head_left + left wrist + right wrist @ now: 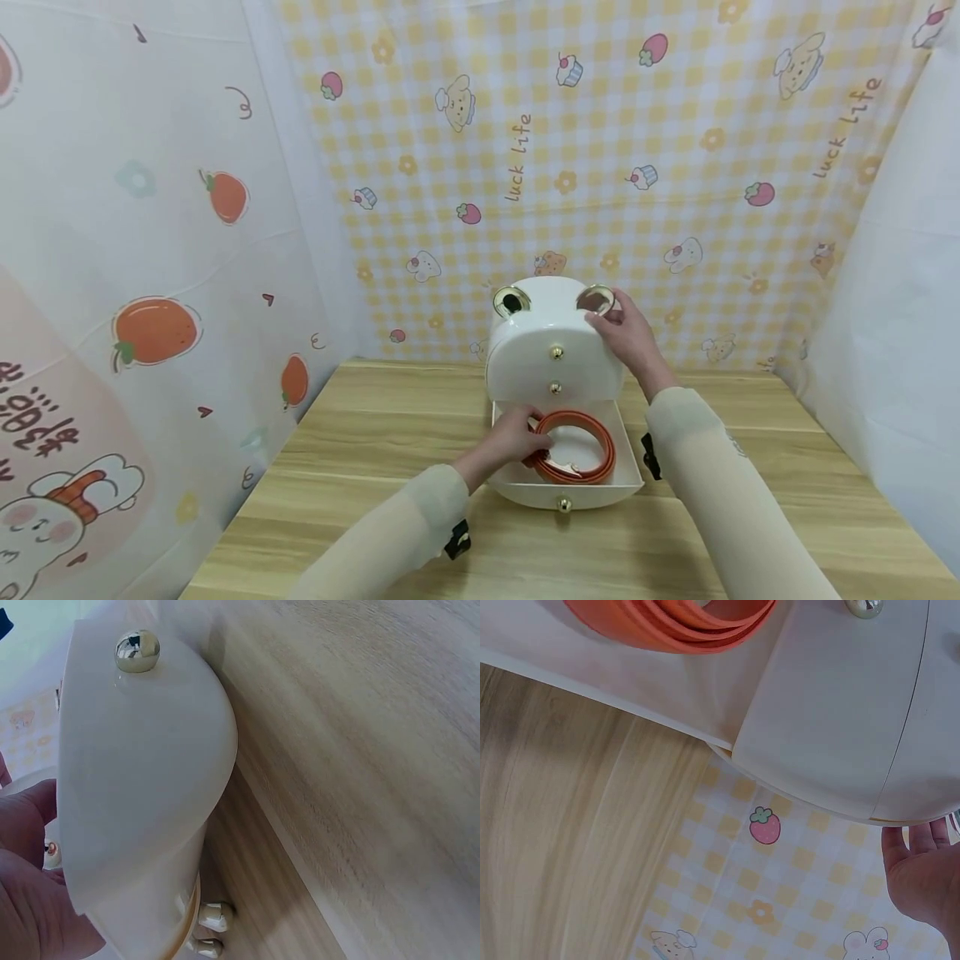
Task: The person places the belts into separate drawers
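A white frog-shaped drawer box point(555, 287) with gold-ringed eyes stands on the table, its bottom drawer point(628, 471) pulled out. Inside that drawer lies a coiled orange belt point(600, 429) with a gold-coloured buckle. My left hand point(512, 435) pinches the coil's left side; in the left wrist view the drawer front hides the belt from sight, and part of the hand point(30, 877) shows. High on the box's right, my right hand point(632, 337) holds the corner beside the right eye point(596, 300). The right wrist view shows its fingers against the box's side.
The wood-grain table point(397, 425) extends around the box. A yellow checked cloth point(570, 150) hangs behind, with a white printed cloth point(247, 217) at the left. Gold knobs point(564, 504) stick out from the drawer fronts.
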A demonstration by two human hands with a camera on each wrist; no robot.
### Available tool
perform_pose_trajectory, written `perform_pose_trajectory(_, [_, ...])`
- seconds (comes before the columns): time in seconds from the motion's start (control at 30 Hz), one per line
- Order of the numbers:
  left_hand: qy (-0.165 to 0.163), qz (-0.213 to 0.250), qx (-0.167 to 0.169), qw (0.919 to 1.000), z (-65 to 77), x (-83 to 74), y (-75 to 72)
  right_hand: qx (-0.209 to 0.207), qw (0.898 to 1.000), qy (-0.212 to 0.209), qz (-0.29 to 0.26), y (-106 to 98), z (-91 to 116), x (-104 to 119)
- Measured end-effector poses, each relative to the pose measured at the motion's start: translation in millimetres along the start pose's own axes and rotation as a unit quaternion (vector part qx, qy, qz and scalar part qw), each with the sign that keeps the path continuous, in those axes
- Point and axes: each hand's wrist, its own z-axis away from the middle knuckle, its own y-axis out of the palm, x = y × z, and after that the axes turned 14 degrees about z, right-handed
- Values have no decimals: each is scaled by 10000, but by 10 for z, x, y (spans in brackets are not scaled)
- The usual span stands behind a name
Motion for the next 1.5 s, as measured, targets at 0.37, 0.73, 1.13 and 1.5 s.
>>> perform_pose_trajectory(0.37, [-211, 58, 25, 9998, -17, 20, 36, 41, 10000, 6, 2, -2, 17, 4])
perform_pose_trajectory(0.73, [-477, -195, -131, 9986, -32, 27, 53, 45, 10000, 28, 27, -14, 14, -14])
perform_pose_trajectory(1.13, [-367, -1242, -170, 9914, -22, -16, 5, 61, 10000, 13, -1, -1, 12, -13])
perform_pose_trajectory(1.5, [-391, -391, -89, 9984, 27, -75, -139, 67, 10000, -34, 33, -8, 5, -11])
